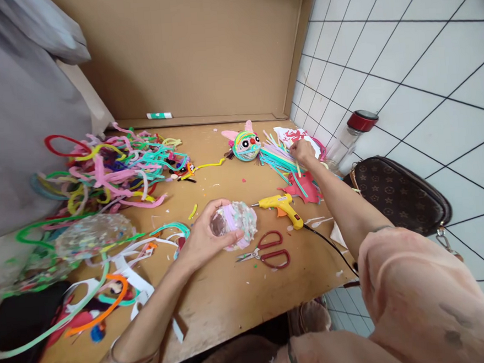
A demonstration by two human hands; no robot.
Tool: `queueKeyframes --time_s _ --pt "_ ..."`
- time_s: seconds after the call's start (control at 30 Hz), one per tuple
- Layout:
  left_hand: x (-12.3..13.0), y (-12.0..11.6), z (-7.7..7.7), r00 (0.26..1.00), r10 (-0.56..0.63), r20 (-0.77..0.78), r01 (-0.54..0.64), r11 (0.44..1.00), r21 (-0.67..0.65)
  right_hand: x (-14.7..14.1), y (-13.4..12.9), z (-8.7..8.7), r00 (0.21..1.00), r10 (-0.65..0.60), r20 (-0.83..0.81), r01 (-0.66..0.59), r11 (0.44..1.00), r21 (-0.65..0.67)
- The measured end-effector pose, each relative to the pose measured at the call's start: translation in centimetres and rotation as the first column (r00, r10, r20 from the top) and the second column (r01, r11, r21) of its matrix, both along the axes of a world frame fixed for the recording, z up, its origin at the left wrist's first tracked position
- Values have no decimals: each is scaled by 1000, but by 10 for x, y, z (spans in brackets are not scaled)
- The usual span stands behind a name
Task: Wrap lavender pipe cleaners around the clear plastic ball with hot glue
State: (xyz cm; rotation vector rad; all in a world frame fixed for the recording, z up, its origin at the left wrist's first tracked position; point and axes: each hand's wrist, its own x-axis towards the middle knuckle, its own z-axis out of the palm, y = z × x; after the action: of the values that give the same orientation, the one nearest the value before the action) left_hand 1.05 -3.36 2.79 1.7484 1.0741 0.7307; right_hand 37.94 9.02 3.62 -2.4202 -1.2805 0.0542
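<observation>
My left hand is wrapped round a clear ball partly wound with pale lilac strips, held above the middle of the table. My right hand reaches to the back right, its fingers closed over a bundle of pastel fuzzy stems; whether it grips one is hidden. Just right of the ball lies a yellow glue gun, its nozzle pointing at the ball. Red-handled scissors rest in front of it. A finished-looking ball with pink ears and eyes stands left of the stems.
A tangled heap of coloured fuzzy stems covers the back left. Front left are white scraps and a black object. A brown handbag and red-lidded bottle stand right. Cardboard closes the back.
</observation>
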Motion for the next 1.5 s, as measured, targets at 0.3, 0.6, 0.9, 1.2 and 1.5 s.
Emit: queueKeyframes --time_s 0.3,0.6,0.9,1.2,1.5 --pt "0 -1 0 1000 -12 13 12 1000 2 -11 2 -2 996 -85 35 84 996 20" --pt "0 1 -3 998 -26 55 26 1000 3 -8 -1 50 991 -134 -22 134 935 329" --pt "0 3 -5 994 -47 100 46 999 13 -3 8 91 959 229 -165 -22 643 766" --pt "-1 5 -9 993 -49 105 50 999 -1 -51 -25 88 1000 -18 -6 19 947 321" --pt "-2 8 -12 992 -46 116 45 999 8 -79 -36 6 993 -69 94 78 992 -103"
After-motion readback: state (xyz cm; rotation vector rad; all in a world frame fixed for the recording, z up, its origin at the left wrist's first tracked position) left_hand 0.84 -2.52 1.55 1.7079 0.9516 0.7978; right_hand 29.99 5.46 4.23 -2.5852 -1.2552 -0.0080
